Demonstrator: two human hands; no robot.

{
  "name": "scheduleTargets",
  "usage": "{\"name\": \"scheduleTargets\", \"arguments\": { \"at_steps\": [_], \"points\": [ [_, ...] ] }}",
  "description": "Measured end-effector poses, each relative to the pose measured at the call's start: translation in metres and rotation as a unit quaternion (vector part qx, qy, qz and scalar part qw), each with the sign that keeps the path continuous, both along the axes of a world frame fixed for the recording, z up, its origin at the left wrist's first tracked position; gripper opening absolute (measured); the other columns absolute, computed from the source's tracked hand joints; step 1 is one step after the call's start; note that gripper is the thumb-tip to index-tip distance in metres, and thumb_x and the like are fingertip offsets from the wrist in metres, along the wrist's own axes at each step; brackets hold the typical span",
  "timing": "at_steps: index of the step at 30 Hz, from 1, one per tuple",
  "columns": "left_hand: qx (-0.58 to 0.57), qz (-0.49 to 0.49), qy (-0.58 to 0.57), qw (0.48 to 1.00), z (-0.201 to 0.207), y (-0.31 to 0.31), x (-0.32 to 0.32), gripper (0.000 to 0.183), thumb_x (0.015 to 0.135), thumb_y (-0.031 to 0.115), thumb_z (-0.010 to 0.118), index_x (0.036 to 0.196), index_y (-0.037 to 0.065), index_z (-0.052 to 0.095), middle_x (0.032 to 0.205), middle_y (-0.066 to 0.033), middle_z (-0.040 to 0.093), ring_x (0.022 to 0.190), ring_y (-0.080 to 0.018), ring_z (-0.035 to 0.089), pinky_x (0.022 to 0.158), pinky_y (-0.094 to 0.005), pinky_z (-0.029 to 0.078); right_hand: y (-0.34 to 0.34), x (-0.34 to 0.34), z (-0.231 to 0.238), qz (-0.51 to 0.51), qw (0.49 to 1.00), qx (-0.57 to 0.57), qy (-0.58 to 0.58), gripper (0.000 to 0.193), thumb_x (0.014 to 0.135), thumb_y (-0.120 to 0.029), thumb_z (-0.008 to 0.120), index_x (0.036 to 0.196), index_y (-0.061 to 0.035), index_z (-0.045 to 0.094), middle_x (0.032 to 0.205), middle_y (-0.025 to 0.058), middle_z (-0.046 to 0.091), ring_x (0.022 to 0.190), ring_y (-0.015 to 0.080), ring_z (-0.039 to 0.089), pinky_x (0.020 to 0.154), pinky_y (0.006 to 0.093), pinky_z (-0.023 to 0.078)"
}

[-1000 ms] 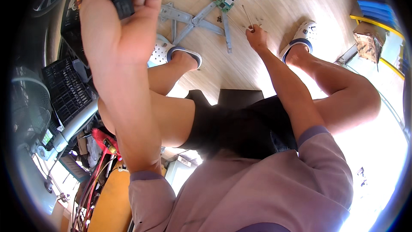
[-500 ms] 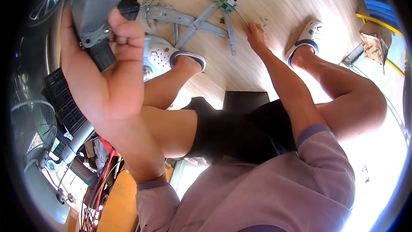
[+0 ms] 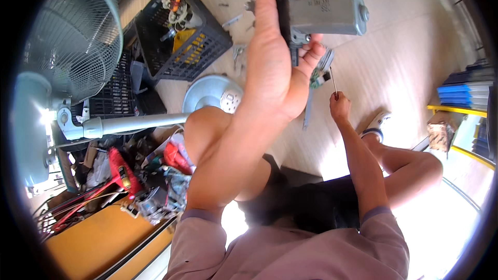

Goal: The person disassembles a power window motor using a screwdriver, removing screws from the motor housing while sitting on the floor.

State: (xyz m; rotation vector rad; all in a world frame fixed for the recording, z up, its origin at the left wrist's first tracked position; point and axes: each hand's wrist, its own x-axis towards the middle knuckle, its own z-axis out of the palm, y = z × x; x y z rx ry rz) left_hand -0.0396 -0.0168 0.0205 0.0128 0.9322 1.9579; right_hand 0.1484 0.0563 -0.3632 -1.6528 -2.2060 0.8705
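High in front of me, my left hand [image 3: 275, 67] is closed around a small grey electric motor [image 3: 329, 14] with a black gear housing [image 3: 282, 8]. Its silver cylinder points right, with the fingers partly hidden behind it. Lower and to the right, my right hand [image 3: 340, 108] grips a thin screwdriver [image 3: 334, 80], its shaft pointing away from me. Just left of that tip lies a green circuit board [image 3: 316, 79], partly covered by my left hand. Grey metal arms of a window regulator [image 3: 307, 111] rest on the floor, mostly hidden behind my left hand and wrist.
At left stands a pedestal fan [image 3: 83, 36], its pale blue pole [image 3: 135, 125] reaching a round base [image 3: 199, 91]. A black crate [image 3: 207, 46] of parts sits beyond it. Clutter [image 3: 155, 197] lies near left; a yellow-edged rack [image 3: 464, 110] is at right.
The view has swung left, bringing the fan and crate into sight. My left hand has turned the motor so its cylinder points right. My right hand still grips the screwdriver.
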Motion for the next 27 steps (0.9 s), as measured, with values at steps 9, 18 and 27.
{"name": "scheduleTargets", "arguments": {
  "at_steps": [9, 18, 27],
  "points": [
    [0.150, -0.030, -0.064, 0.986, 0.009, 0.013, 0.010, 0.049, 0.085, 0.060, 0.059, 0.103, 0.014, 0.058, 0.089, 0.0009, 0.061, 0.076, -0.0130, 0.055, 0.068, -0.0270, 0.050, 0.074, -0.034, 0.248, -0.017, 0.957, 0.154, 0.243, 0.016, 0.088, -0.019, 0.065, 0.092, -0.0034, 0.068, 0.068, 0.0095, 0.063, 0.056, 0.0198, 0.060, 0.055, 0.0345, 0.047],
    [0.131, -0.046, -0.047, 0.989, 0.003, 0.014, 0.022, 0.058, 0.084, 0.064, 0.057, 0.104, 0.009, 0.056, 0.091, -0.0003, 0.059, 0.082, -0.0134, 0.055, 0.075, -0.0291, 0.049, -0.027, -0.021, 0.385, 0.067, 0.850, 0.002, 0.523, 0.016, 0.094, -0.011, 0.062, 0.102, 0.0027, 0.064, 0.088, 0.0096, 0.068, 0.042, 0.0061, 0.045, 0.037, 0.0219, 0.035],
    [0.235, -0.106, 0.004, 0.966, -0.007, 0.020, 0.024, 0.064, 0.085, 0.070, 0.048, 0.103, 0.009, 0.054, 0.083, -0.0013, 0.058, 0.076, -0.0133, 0.054, 0.070, -0.0299, 0.047, -0.047, -0.055, 0.393, 0.025, 0.787, -0.089, 0.610, 0.014, 0.093, -0.010, 0.065, 0.100, 0.0022, 0.066, 0.082, 0.0048, 0.069, 0.043, 0.0036, 0.045, 0.038, 0.0200, 0.033]
  ]
}}
